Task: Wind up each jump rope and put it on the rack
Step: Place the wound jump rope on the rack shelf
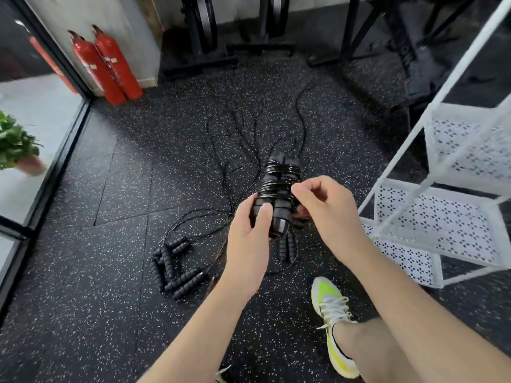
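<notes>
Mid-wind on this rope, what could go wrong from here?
1. The left hand grips only the near ends of the handles; the coils could slip off.
2. The right hand may lose the cord end, loosening the wrap.
3. Loose ropes on the floor could snag the shoe.

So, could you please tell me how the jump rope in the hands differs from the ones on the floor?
The held jump rope has its cord wound tightly round its paired handles, gripped by the left hand; the floor ropes lie untouched, with cords trailing loose. The held one is raised, the others flat. All have black ribbed handles.
</notes>
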Available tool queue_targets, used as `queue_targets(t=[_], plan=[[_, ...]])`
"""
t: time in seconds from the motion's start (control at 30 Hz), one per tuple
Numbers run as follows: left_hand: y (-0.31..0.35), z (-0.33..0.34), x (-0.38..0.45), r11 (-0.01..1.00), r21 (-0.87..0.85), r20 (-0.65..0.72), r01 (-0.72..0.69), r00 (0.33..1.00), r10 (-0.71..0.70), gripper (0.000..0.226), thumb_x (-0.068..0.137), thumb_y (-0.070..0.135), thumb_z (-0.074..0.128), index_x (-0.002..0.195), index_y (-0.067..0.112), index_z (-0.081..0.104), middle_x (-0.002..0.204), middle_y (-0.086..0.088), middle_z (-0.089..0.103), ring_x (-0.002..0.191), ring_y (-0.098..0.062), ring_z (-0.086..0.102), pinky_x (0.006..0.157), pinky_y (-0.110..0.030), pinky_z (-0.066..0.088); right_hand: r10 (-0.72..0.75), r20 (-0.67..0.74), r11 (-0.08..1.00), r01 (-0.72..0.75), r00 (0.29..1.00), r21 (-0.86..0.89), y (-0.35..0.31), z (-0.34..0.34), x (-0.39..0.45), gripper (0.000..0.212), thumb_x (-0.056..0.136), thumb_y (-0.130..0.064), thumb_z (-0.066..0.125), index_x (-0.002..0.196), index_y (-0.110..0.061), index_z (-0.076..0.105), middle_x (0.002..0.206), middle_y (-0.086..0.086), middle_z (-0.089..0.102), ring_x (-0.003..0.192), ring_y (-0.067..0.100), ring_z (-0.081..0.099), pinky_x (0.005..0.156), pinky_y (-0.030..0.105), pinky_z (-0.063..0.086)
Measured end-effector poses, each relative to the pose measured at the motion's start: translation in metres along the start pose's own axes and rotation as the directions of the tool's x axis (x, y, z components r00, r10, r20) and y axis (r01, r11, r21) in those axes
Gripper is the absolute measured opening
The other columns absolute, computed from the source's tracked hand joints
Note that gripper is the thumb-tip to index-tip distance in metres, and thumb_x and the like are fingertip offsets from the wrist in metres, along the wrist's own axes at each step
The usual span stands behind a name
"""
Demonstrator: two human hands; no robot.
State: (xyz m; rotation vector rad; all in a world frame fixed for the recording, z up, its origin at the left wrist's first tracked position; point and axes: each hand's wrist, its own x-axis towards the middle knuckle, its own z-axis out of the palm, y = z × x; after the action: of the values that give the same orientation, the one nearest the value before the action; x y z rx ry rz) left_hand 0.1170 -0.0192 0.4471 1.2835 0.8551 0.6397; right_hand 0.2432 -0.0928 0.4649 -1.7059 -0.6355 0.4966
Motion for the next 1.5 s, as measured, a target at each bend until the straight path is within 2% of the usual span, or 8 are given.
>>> queue_targets(t=[0.47,0.67,0.77,0.93,1.13,1.23,1.33,1.5], plan=[[0.045,0.128,-0.073,0.930,0.274,0.270,-0.247,0.947,0.172,0.047,0.097,0.021,0.068,0.134,0.041,0.045,0.106,0.023,0.067,0.092,0.014,0.062,0.072,-0.004,0.045,0.048,-0.275,0.999,-0.042,0.960,0.029,-0.026,-0.155,-0.058,0.026,0.089,-0.035,0.076,0.102,-0.022,0.058,0.098,-0.002,0.067,0.081,0.017,0.069,0.061,0.038,0.062],[0.058,0.197,-0.095,0.870,0.383,0.416,-0.311,0.899,0.138,0.046,0.097,0.028,0.069,0.133,0.040,0.044,0.107,0.008,0.074,0.084,0.004,0.066,0.062,-0.005,0.042,0.037,-0.376,0.999,-0.046,0.926,-0.013,-0.019,-0.234,-0.081,0.022,0.092,-0.034,0.073,0.105,-0.019,0.062,0.105,-0.001,0.067,0.085,0.020,0.068,0.056,0.027,0.055],[0.059,0.239,-0.099,0.837,0.413,0.453,-0.359,0.878,0.153,0.047,0.097,0.031,0.069,0.138,0.032,0.045,0.112,0.007,0.070,0.094,-0.003,0.066,0.079,-0.015,0.052,0.026,-0.433,0.999,-0.042,0.901,-0.027,-0.015,-0.271,-0.083,0.020,0.093,-0.033,0.072,0.104,-0.019,0.064,0.103,-0.004,0.068,0.087,0.021,0.067,0.057,0.027,0.055],[0.058,0.307,-0.094,0.798,0.447,0.482,-0.405,0.860,0.166,0.050,0.099,0.028,0.065,0.143,0.019,0.044,0.116,0.002,0.061,0.098,-0.015,0.064,0.082,-0.023,0.052,-0.036,-0.487,0.988,-0.043,0.873,-0.150,0.001,-0.325,-0.070,0.014,0.093,-0.035,0.071,0.103,-0.026,0.066,0.099,-0.012,0.069,0.089,0.011,0.067,0.082,0.037,0.057],[0.055,0.384,-0.062,0.784,0.503,0.471,-0.363,0.876,0.104,0.047,0.095,0.024,0.066,0.137,0.018,0.045,0.112,-0.009,0.069,0.094,-0.023,0.069,0.075,-0.035,0.057,-0.092,-0.502,0.938,-0.095,0.860,-0.334,0.024,-0.376,-0.038,0.027,0.098,-0.028,0.064,0.122,-0.015,0.067,0.108,-0.006,0.067,0.092,0.008,0.061,0.069,-0.001,0.037],[0.055,0.417,-0.044,0.762,0.551,0.455,-0.339,0.888,0.067,0.042,0.097,0.022,0.062,0.135,0.022,0.043,0.106,-0.005,0.068,0.077,-0.012,0.063,0.056,-0.024,0.045,-0.134,-0.449,0.877,-0.105,0.883,-0.468,0.038,-0.395,-0.019,0.031,0.101,-0.027,0.060,0.127,-0.012,0.065,0.113,0.002,0.071,0.099,0.017,0.064,0.077,0.014,0.042],[0.053,0.443,-0.025,0.739,0.586,0.444,-0.332,0.895,0.050,0.040,0.096,0.019,0.060,0.132,0.021,0.042,0.104,-0.008,0.067,0.084,-0.022,0.068,0.067,-0.034,0.056,-0.126,-0.408,0.827,-0.132,0.904,-0.547,0.050,-0.410,-0.005,0.027,0.103,-0.020,0.055,0.125,-0.008,0.064,0.114,0.012,0.071,0.103,0.029,0.066,0.089,0.037,0.053],[0.048,0.466,-0.007,0.728,0.616,0.429,-0.301,0.903,0.010,0.034,0.091,0.010,0.055,0.120,0.017,0.039,0.103,-0.011,0.062,0.091,-0.031,0.066,0.076,-0.045,0.061,-0.147,-0.364,0.716,-0.155,0.920,-0.681,0.069,-0.423,0.008,0.030,0.102,-0.013,0.049,0.128,-0.008,0.062,0.125,0.009,0.062,0.109,0.029,0.059,0.085,0.037,0.050]])
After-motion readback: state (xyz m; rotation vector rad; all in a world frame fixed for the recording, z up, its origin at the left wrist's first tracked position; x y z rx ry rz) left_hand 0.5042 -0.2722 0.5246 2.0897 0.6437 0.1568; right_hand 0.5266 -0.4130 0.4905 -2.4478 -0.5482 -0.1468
